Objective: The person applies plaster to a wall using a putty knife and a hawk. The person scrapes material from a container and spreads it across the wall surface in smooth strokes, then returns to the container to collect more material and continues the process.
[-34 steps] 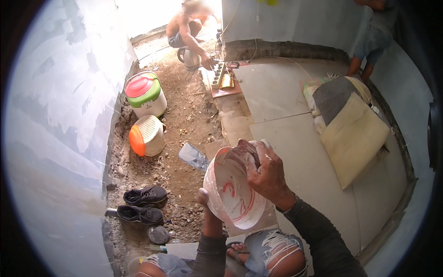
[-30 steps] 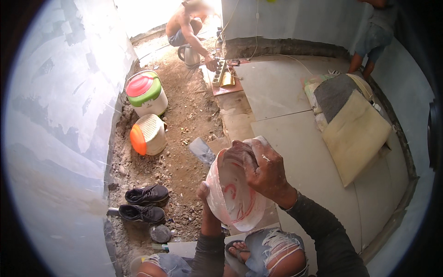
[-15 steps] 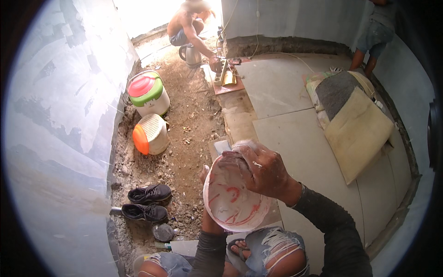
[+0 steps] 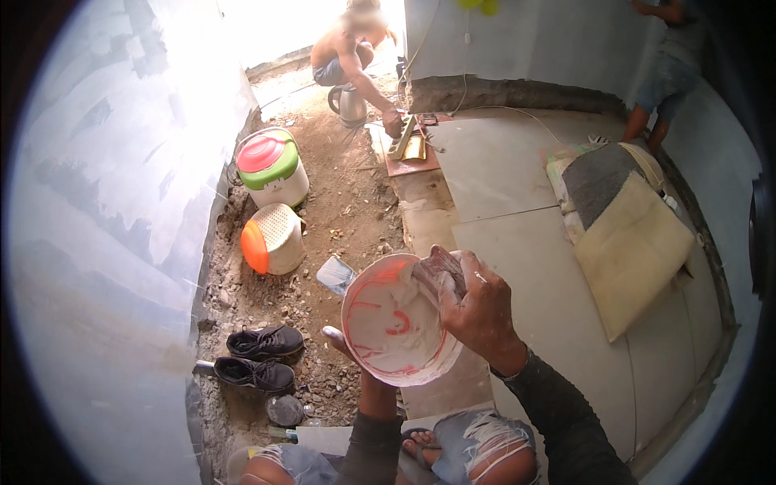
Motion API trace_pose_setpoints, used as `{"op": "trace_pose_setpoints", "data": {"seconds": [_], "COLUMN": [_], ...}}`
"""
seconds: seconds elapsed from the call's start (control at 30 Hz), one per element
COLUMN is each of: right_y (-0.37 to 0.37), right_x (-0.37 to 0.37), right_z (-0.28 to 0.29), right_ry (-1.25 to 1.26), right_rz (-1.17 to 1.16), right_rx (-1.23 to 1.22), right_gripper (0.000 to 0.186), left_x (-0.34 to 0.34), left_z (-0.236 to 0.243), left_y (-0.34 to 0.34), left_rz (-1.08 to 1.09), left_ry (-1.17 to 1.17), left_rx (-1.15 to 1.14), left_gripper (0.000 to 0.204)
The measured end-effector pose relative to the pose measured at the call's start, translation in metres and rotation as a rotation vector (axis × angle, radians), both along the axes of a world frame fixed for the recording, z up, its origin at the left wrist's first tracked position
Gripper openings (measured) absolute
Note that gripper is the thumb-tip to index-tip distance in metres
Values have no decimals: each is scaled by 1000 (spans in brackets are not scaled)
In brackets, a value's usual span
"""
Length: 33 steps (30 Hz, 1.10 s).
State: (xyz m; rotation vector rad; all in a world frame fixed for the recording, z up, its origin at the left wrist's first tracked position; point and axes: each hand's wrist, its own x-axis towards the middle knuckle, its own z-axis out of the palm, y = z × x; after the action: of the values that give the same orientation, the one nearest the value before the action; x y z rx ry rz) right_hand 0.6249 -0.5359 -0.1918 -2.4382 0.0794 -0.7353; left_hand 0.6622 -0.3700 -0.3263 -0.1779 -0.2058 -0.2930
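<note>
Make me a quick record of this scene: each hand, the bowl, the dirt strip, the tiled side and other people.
Left hand: under the bowl, fingers hidden
Right hand: gripping a paste-smeared tool, kind unclear
Bowl contents: white paste, red marks showing
Dirt strip: black shoes, green-and-pink-topped jug, kettle
Tiled side: beige sheet partly over a grey one
Other people: one crouching, one standing
</note>
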Motion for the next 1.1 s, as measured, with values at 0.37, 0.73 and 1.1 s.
{"op": "trace_pose_setpoints", "data": {"seconds": [0.37,0.73,1.1], "right_y": [18,31,-18], "right_x": [-16,-26,-42], "right_z": [-7,-32,-60], "right_ry": [77,-11,325], "right_rz": [131,444,467], "right_rx": [101,260,866], "right_gripper": [30,39,31], "left_x": [-1,-6,7], "left_z": [-12,-7,-8], "left_y": [18,40,37], "left_rz": [6,-75,-39], "left_ry": [-109,-217,42], "left_rx": [530,655,676], "left_gripper": [110,105,85]}}
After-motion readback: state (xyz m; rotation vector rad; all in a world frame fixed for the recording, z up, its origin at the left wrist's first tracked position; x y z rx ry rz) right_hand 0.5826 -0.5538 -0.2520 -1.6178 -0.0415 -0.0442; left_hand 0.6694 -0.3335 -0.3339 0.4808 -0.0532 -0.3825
